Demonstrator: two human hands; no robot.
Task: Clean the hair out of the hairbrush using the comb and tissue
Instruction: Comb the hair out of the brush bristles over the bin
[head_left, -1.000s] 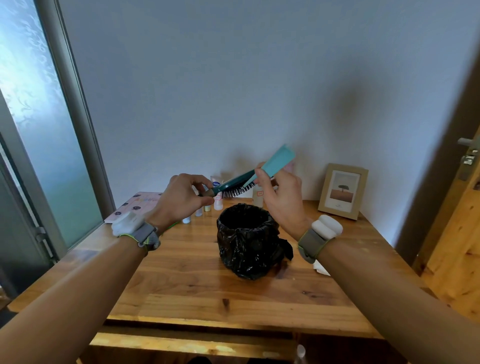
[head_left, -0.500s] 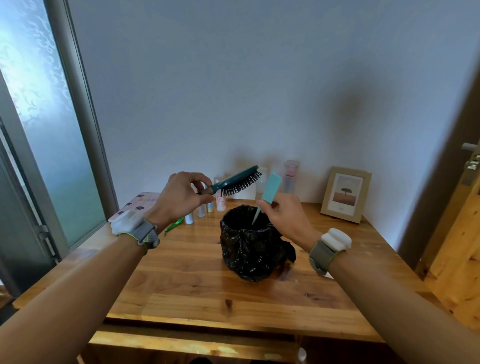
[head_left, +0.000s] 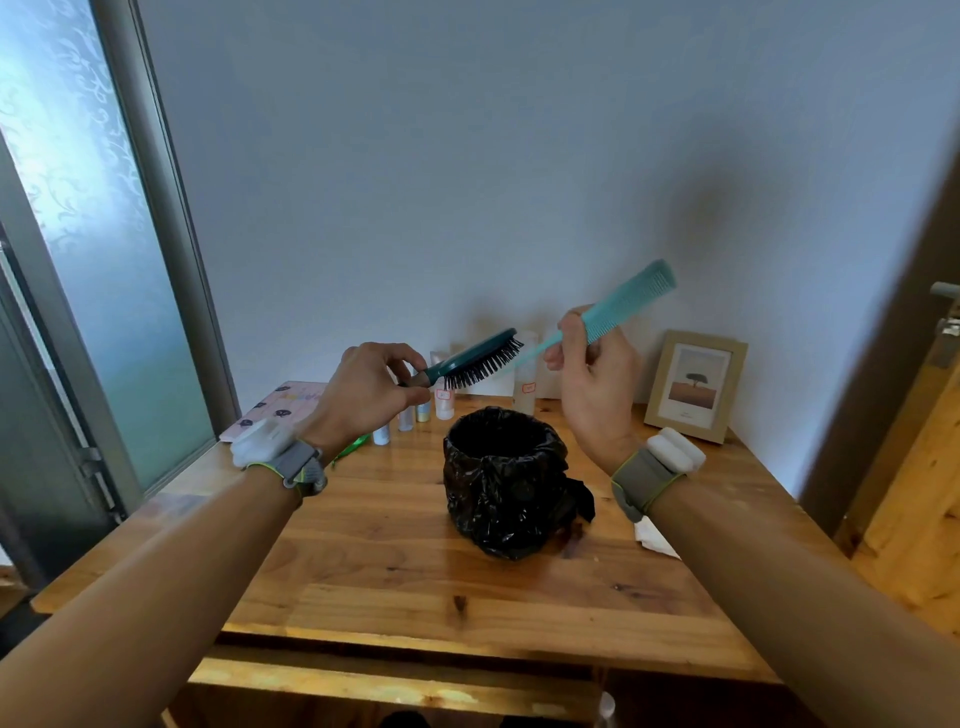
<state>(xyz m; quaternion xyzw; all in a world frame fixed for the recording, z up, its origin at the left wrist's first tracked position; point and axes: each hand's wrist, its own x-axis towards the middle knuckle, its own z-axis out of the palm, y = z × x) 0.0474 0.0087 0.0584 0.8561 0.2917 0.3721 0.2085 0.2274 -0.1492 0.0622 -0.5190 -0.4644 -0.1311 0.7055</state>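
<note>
- The dark green oval hairbrush (head_left: 478, 361) with black bristles is up in the air, over the small bin lined with a black plastic bag (head_left: 506, 480).
- The left hand (head_left: 366, 392) pinches its handle.
- The right hand (head_left: 597, 374) grips the long light blue plastic comb (head_left: 618, 312), its thin tail pointing at the brush.
- A white tissue (head_left: 652, 535) lies on the wooden worktop (head_left: 395, 566).

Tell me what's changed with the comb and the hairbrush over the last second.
The right hand lifted the comb off the bristles, dipped it toward the black-lined bin, then raised it up and to the right, clear of the hairbrush. The left hand still holds the brush by its handle above the bin.
</note>
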